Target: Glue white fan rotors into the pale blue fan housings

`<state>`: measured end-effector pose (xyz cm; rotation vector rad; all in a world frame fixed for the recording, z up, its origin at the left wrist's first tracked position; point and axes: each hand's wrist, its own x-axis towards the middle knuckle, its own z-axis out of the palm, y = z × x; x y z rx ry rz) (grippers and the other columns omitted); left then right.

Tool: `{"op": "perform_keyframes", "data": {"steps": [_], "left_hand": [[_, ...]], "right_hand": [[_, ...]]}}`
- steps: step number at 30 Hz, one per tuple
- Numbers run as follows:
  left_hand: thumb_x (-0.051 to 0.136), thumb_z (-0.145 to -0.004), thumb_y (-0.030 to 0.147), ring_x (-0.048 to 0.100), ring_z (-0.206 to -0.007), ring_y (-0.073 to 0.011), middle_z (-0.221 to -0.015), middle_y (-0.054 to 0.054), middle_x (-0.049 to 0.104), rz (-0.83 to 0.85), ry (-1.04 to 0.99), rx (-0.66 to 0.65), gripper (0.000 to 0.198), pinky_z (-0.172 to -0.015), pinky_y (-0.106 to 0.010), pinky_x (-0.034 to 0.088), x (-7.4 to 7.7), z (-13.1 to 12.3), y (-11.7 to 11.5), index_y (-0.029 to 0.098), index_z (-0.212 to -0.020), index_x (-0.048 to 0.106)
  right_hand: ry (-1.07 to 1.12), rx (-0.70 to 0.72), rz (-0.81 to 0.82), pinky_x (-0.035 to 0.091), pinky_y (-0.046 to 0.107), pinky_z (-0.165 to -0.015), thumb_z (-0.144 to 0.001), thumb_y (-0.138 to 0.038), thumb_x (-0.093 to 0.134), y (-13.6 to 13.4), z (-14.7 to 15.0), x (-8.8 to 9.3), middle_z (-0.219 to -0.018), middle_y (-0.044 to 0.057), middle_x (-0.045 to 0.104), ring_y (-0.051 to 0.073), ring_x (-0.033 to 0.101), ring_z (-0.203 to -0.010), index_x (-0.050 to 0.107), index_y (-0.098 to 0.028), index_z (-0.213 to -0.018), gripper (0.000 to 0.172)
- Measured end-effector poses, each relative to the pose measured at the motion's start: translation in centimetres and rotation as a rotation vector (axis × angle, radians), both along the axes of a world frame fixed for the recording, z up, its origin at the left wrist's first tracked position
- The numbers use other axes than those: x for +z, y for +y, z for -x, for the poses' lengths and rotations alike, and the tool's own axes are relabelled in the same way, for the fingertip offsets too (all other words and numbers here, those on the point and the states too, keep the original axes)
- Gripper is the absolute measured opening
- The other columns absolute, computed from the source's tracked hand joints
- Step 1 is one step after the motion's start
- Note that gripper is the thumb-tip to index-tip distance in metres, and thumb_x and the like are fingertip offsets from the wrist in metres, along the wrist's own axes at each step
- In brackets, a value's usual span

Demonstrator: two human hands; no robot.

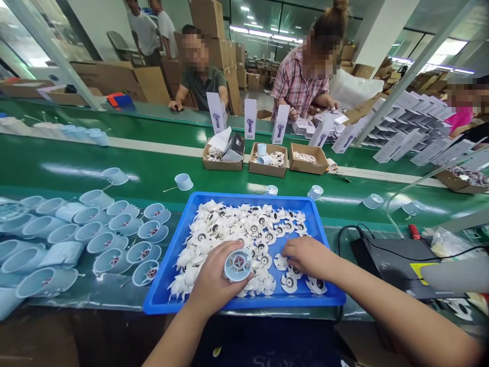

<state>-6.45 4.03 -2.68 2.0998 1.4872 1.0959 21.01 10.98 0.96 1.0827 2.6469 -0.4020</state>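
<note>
My left hand [214, 278] grips a pale blue plastic cylindrical housing [237, 265] above the front of a blue plastic tray [244, 197], with the housing's open end facing up. My right hand [307, 257] reaches into the tray, its fingertips close to a small white round part [281, 262]. The tray holds a heap of white plastic parts [233, 237], many with black-and-grey centres. Left of the tray, several pale blue housings [144, 253] lie on their sides in a dense group.
A green conveyor belt [153, 173] runs across the view, carrying loose housings [183, 182]. Behind them stand several cardboard boxes [265, 160] of parts and upright printed cards. Co-workers [301, 84] work beyond the belt. A black device [393, 260] with cables sits right of the tray.
</note>
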Motion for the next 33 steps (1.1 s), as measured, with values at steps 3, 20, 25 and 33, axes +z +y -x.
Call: {"op": "perform_keyframes", "data": {"steps": [3,20,25,33], "left_hand": [[0.074,-0.077,0.035,0.056,-0.119,-0.0294,-0.123,-0.009,0.061,0.006,-0.015,-0.004,0.053,-0.101,-0.047,0.048,0.0,0.0,-0.1,0.025,-0.124,0.051],[0.066,-0.073,0.016,0.058,-0.116,-0.028,-0.122,-0.01,0.061,0.018,0.04,-0.208,0.06,-0.097,-0.043,0.052,2.9,-3.1,-3.9,0.025,-0.127,0.045],[0.074,-0.076,0.031,0.061,-0.11,-0.0295,-0.118,-0.01,0.065,-0.007,0.124,-0.218,0.058,-0.094,-0.045,0.052,3.3,-4.1,-3.6,0.026,-0.126,0.046],[0.056,-0.084,0.017,0.063,-0.106,-0.0288,-0.113,-0.012,0.066,-0.147,0.178,-0.21,0.046,-0.094,-0.048,0.051,3.2,-6.1,-3.3,0.021,-0.129,0.043]], "right_hand": [[0.007,-0.097,0.008,0.044,0.04,-0.086,-0.085,-0.016,0.067,-0.5,1.5,-1.5,-0.102,0.009,0.064,0.029,0.061,-0.099,0.066,-0.018,-0.107,0.023],[1.215,-0.671,1.238,0.048,0.026,-0.063,-0.07,-0.058,0.067,-6.1,1.9,-0.2,-0.076,0.001,0.054,0.011,0.052,-0.059,0.051,-0.017,-0.099,0.053],[1.378,-0.717,1.401,0.046,0.023,-0.062,-0.07,-0.052,0.079,-6.6,1.4,-0.9,-0.075,0.002,0.057,0.011,0.054,-0.06,0.058,-0.015,-0.099,0.051],[0.865,-0.298,0.163,0.044,0.034,-0.078,-0.082,-0.012,0.068,-7.8,2.2,2.2,-0.093,0.005,0.057,0.02,0.053,-0.086,0.067,-0.02,-0.094,0.014]]}}
